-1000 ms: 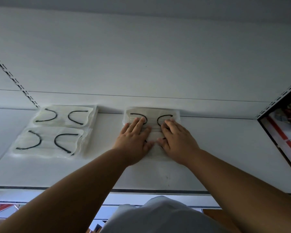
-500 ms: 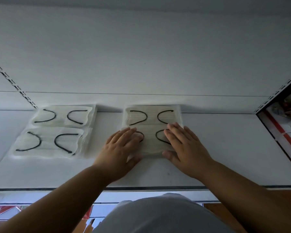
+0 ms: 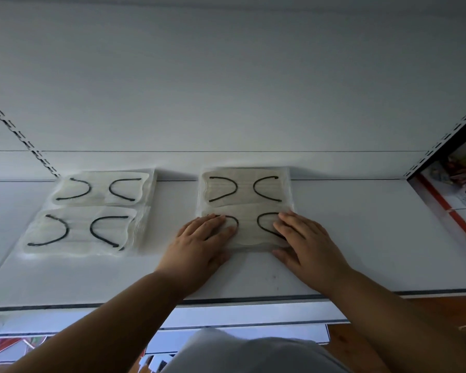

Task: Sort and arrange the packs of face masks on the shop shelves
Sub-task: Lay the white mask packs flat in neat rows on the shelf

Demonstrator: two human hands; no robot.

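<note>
Right now the middle pack of face masks (image 3: 244, 208) lies flat on the white shelf (image 3: 361, 238), its long axis running from 6 to 12 o'clock, far edge at the back panel (image 3: 226, 90). Both hands rest on its near end with straight fingers, gripping nothing: left hand (image 3: 199, 246) at the pack's 7 o'clock corner, right hand (image 3: 307, 246) at 5. Neither seems nearer. A second pack (image 3: 92, 214) lies well apart at 9 o'clock, slightly skewed.
</note>
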